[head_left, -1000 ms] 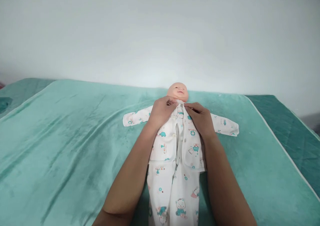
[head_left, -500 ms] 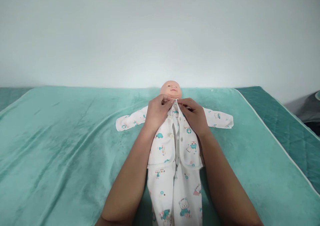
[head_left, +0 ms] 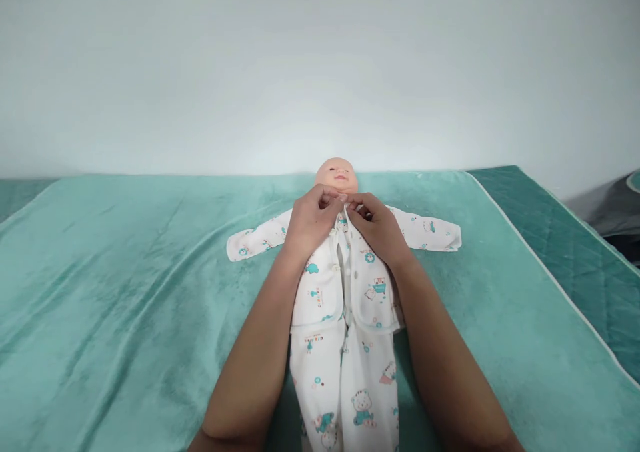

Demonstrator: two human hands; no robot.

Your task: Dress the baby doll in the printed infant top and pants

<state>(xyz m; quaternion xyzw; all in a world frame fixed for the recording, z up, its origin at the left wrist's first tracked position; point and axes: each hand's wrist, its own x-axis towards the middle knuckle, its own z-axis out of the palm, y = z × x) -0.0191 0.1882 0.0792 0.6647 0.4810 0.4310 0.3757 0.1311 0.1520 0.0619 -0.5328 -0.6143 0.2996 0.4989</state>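
A baby doll (head_left: pixel 337 170) lies on its back, dressed in a white printed jacket (head_left: pixel 320 299) and matching trousers (head_left: pixel 363 385). Both sleeves stretch out to the sides. At the neck, just below the chin, my left hand (head_left: pixel 311 220) pinches one side of the jacket's collar. My right hand (head_left: pixel 376 225) pinches the other side, and the fingertips of both hands meet there. Below them the jacket front hangs open in a narrow gap, with fasteners along its edges. The fastener at the collar is hidden by my fingers.
A light green plush blanket (head_left: pixel 150 305) with a few folds lies under the doll. Darker green quilted bedding (head_left: pixel 565 239) shows at the right. A pale wall (head_left: pixel 320 72) rises behind, and a grey and black object (head_left: pixel 620 212) sits at the right edge.
My fingertips have come together at the collar, closing the small gap between its two sides. The whole view has shifted slightly, so everything appears a little further left.
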